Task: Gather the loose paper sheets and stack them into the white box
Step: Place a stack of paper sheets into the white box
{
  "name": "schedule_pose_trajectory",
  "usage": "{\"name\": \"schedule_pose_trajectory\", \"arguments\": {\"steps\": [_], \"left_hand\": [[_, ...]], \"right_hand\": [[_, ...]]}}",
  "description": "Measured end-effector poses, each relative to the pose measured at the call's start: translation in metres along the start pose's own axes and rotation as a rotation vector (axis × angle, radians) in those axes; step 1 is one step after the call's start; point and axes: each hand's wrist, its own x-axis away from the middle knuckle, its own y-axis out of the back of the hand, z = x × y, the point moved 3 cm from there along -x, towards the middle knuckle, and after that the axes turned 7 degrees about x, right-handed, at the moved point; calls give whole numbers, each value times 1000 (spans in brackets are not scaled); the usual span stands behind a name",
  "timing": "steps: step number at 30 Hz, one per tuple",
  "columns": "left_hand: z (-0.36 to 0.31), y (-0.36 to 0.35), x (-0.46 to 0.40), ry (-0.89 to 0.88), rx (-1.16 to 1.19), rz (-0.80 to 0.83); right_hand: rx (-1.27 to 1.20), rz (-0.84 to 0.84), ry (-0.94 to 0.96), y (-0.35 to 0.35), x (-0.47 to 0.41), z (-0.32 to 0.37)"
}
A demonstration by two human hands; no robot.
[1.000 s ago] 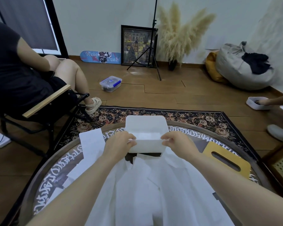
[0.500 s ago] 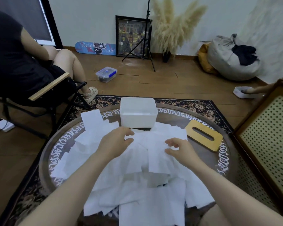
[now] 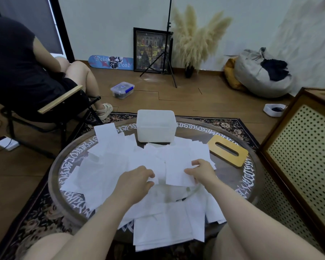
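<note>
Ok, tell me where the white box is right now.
In the head view the white box stands at the far edge of the round table, just beyond the paper sheets, left of the wooden lid.

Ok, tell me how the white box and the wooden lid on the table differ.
The white box is a tall, open-topped container; the wooden lid is a flat slab with a slot cut through it. The white box stands at the table's far edge, the wooden lid to its right. Paper sheets touch the box's base. Both rest on the round table.
</note>
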Motion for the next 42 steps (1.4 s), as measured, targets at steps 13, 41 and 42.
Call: {"name": "schedule_pose_trajectory", "arguments": {"steps": [13, 41, 42], "left_hand": [[-4, -2, -8, 266, 880, -35], [17, 5, 0, 551, 1400, -291], [20, 7, -1, 564, 1405, -313]], "right_hand": [[-320, 78, 185, 6, 45, 27], [-163, -15, 192, -15, 26, 23], [-134, -49, 180, -13, 16, 21]]}}
